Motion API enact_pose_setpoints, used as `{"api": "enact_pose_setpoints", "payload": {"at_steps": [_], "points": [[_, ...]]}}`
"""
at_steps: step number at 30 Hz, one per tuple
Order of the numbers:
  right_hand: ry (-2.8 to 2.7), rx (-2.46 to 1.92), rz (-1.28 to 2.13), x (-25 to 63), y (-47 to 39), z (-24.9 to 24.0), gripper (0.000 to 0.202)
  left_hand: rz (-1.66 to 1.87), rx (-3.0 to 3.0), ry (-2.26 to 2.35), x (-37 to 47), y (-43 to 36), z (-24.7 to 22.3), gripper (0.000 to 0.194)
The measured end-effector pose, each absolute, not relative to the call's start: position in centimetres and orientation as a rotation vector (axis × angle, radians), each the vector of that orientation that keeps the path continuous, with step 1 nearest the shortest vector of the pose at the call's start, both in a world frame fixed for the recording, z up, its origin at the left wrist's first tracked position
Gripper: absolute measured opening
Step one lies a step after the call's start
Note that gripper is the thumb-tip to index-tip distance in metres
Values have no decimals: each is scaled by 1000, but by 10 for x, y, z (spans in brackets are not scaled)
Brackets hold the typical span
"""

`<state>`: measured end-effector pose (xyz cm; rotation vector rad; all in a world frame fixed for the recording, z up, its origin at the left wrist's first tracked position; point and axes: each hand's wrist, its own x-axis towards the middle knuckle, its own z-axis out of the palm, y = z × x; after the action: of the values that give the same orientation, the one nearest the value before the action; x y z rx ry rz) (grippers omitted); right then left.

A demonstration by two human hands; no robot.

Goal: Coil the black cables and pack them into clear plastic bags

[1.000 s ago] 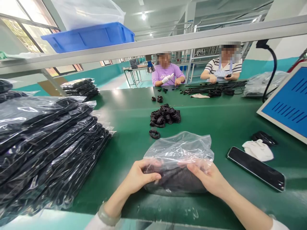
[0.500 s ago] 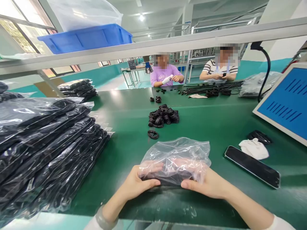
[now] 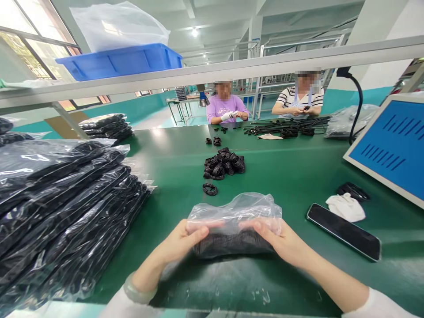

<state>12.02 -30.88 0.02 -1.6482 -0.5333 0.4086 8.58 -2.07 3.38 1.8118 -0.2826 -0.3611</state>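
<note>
A clear plastic bag (image 3: pixel 235 245) packed with black coiled cables lies across the near middle of the green table. My left hand (image 3: pixel 185 240) grips its left end, thumb on top and fingers behind the film. At the right end my right hand (image 3: pixel 276 236) holds it the same way, its fingers showing through the plastic. The bag's loose upper part stands up beyond my fingers. Farther off lie a single black cable coil (image 3: pixel 210 189) and a heap of coiled cables (image 3: pixel 224 163).
Filled bags (image 3: pixel 66 203) are stacked high at the left. On the right are a phone (image 3: pixel 343 232), a white glove (image 3: pixel 346 207) and a blue-fronted box (image 3: pixel 397 141). A rail carries a blue tray (image 3: pixel 122 62). Two people (image 3: pixel 228 106) work across the table (image 3: pixel 159 154).
The packed part of the bag has come into fuller view below my hands, and its loose film is lower and flatter. My thumbs have moved up onto the film.
</note>
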Motion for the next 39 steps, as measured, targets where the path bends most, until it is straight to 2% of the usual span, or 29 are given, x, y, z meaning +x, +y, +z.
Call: {"api": "enact_pose_setpoints", "payload": {"at_steps": [8, 12, 16, 21, 26, 32, 36, 39], "points": [[-467, -1561, 498, 131, -301, 5, 55, -233, 1600, -31, 102, -19, 12, 55], [-203, -1457, 560, 143, -300, -5, 58, -298, 1613, 148, 102, -16, 6, 67], [52, -1395, 688, 155, -303, -22, 55, -300, 1657, 297, 98, -18, -1, 54], [34, -1341, 723, 154, -306, -31, 50, -272, 1662, 325, 100, -22, -5, 43], [-12, -1388, 676, 153, -306, -27, 54, -302, 1615, 307, 103, -29, -9, 41], [78, -1303, 664, 137, -304, -20, 48, -342, 1778, 161, 106, -37, -10, 43], [125, -1127, 741, 88, -298, -24, 52, -546, 1894, 49, 127, -22, 0, 47], [-117, -1153, 1074, 63, -312, -24, 56, -794, 2026, -61, 158, -10, 12, 48]]}}
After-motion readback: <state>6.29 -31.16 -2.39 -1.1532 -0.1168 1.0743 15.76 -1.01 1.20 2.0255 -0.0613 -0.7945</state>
